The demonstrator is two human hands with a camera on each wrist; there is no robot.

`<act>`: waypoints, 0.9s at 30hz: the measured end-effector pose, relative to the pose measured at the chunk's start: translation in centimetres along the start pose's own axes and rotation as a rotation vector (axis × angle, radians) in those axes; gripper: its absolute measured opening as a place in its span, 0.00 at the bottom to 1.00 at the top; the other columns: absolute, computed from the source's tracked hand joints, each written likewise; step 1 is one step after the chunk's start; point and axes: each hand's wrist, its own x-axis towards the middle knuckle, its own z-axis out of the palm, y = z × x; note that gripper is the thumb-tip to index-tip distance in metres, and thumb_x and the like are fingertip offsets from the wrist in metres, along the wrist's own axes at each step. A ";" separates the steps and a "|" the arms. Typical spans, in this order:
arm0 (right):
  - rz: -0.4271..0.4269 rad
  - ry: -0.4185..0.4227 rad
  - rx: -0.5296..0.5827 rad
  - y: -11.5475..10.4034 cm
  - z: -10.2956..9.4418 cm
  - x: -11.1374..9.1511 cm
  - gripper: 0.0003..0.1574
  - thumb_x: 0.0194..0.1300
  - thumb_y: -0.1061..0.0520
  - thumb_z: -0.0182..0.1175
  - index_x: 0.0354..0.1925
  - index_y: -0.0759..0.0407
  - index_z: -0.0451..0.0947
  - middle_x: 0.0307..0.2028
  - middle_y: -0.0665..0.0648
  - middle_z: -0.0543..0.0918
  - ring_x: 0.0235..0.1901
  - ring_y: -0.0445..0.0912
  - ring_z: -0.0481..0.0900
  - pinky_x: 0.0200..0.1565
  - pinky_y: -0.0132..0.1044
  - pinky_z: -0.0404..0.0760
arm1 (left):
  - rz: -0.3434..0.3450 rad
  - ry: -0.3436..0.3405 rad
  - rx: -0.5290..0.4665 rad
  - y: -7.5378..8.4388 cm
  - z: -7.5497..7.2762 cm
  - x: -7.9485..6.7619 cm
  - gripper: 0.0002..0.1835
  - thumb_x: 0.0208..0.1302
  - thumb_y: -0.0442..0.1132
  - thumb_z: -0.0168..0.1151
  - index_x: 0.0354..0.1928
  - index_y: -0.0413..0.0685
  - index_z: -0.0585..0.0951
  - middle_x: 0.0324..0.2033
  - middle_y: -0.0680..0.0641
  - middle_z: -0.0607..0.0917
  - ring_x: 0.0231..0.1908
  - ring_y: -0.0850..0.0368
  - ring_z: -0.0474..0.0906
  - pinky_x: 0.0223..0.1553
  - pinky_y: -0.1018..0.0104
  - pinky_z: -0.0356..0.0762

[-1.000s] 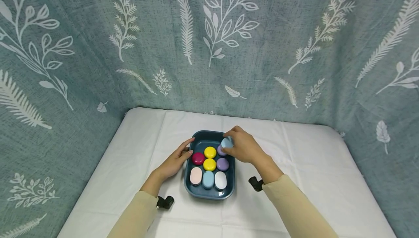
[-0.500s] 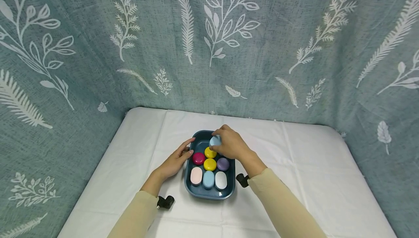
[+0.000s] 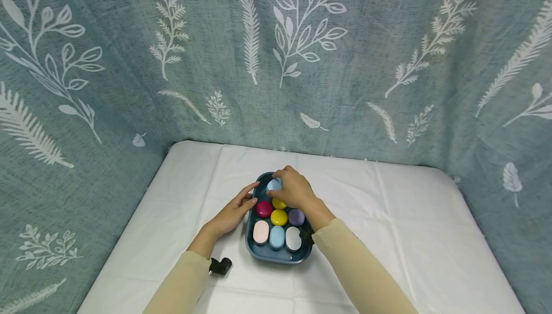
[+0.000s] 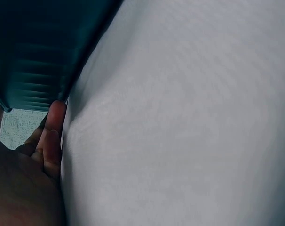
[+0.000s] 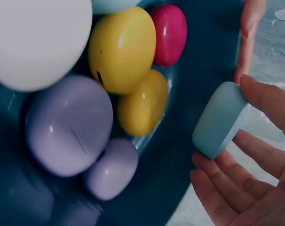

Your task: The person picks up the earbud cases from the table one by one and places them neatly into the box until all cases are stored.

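Note:
A dark blue tray (image 3: pixel 276 258) stands on the white cloth, holding several glossy rounded pieces. My right hand (image 3: pixel 295 190) pinches a light blue rounded block (image 5: pixel 220 120) between thumb and fingers, over the tray's far left part. My left hand (image 3: pixel 230 217) rests at the tray's left side, its fingertips against the outer wall and rim. Near the right hand are a crimson round piece (image 3: pixel 264 209), a yellow round piece (image 3: pixel 279 217) and a second one partly covered by that hand. Two purple pieces (image 5: pixel 69 125) appear in the right wrist view; the hand hides one in the head view.
Along the tray's near end lie a pink oval piece (image 3: pixel 260 232), a light blue oval piece (image 3: pixel 277 238) and a white oval piece (image 3: pixel 293 239). A white cloth (image 3: pixel 379 237) covers the table. Behind it hangs a green-grey leaf-patterned curtain (image 3: pixel 241 55).
My right hand has moved left across the tray's far end with the light blue block, from above the purple piece to beyond the crimson one. The left hand stays at the tray's side.

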 end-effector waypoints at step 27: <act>0.077 0.040 -0.030 -0.5 4.2 1.7 0.32 0.62 0.42 0.75 0.59 0.54 0.82 0.57 0.61 0.82 0.49 0.55 0.85 0.57 0.51 0.84 | 0.024 -0.011 -0.043 -0.1 -0.1 0.4 0.28 0.81 0.58 0.50 0.77 0.84 0.59 0.64 0.46 0.77 0.62 0.51 0.76 0.74 0.41 0.60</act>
